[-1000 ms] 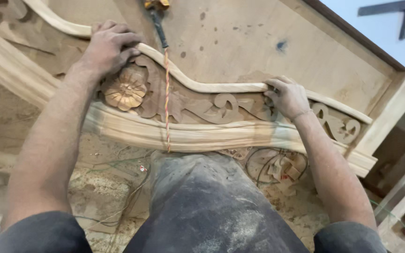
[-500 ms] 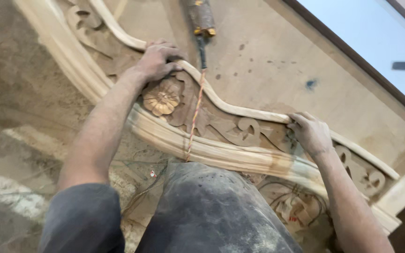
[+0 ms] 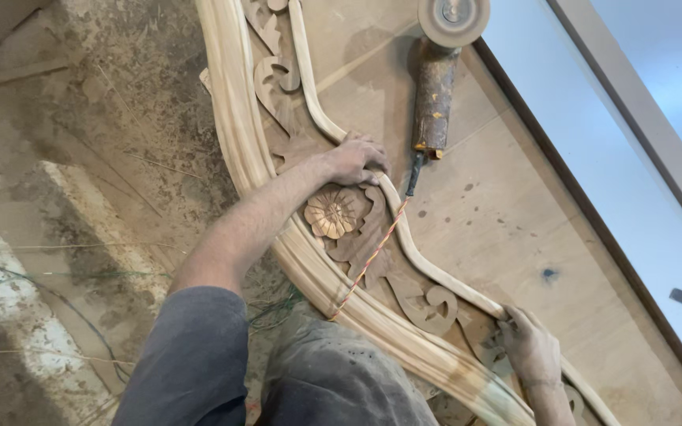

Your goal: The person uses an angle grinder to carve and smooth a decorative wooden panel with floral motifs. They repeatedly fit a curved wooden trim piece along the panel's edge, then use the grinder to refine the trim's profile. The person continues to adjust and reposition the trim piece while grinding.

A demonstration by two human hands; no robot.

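Note:
A long curved carved wooden piece (image 3: 234, 118) with a flower rosette (image 3: 333, 211) and scrollwork lies on a plywood board (image 3: 507, 213). My left hand (image 3: 354, 160) grips the carving's thin upper rail just above the rosette. Near the lower right, my right hand (image 3: 530, 347) holds the same rail beside a scroll. An angle grinder (image 3: 436, 79) with a round sanding disc lies on the board just beyond my left hand. Its red-and-white cord (image 3: 369, 256) crosses the carving.
Sawdust covers the floor (image 3: 80, 197) on the left, with thin green wires (image 3: 25, 276) trailing over it. A dark edge strip (image 3: 593, 205) and a pale panel (image 3: 633, 142) run along the board's right side. My dusty knee (image 3: 341, 379) is at the bottom.
The view has swung left and turned, so the carving now runs more steeply across the picture and the grinder has come fully into sight. Both hands keep their hold on the rail.

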